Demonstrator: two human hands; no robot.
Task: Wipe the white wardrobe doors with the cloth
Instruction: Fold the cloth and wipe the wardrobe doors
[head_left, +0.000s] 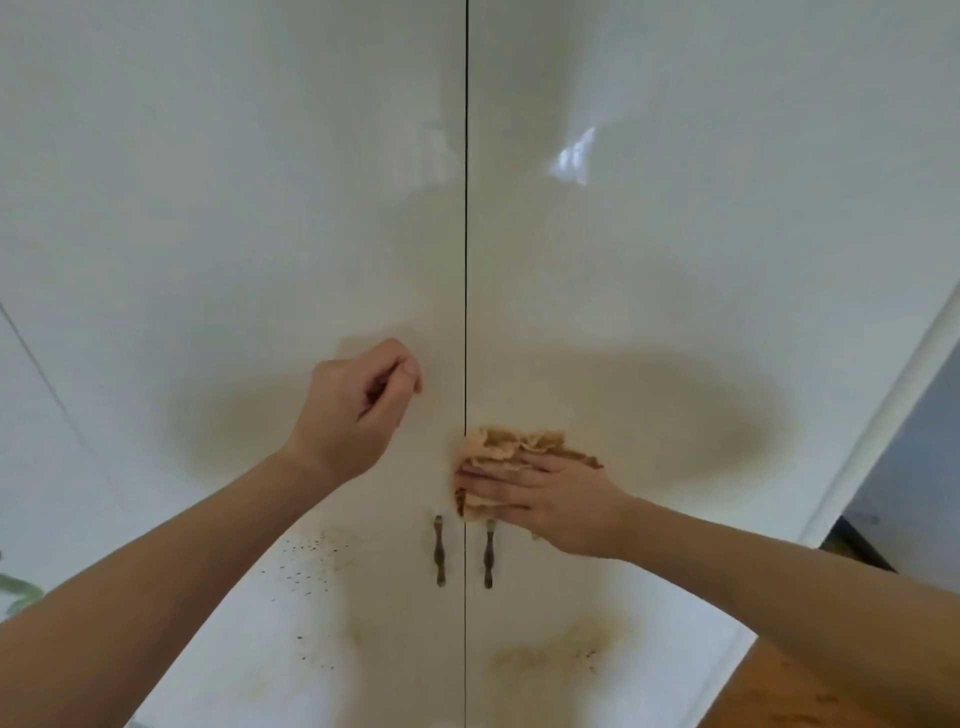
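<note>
Where R hand (545, 501) presses cloth (511, 446), handle (488, 558) top hidden

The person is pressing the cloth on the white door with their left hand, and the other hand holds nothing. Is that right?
Not quite. The head view shows the right hand pressing the cloth on the white door. It is the left hand that holds nothing.
</note>
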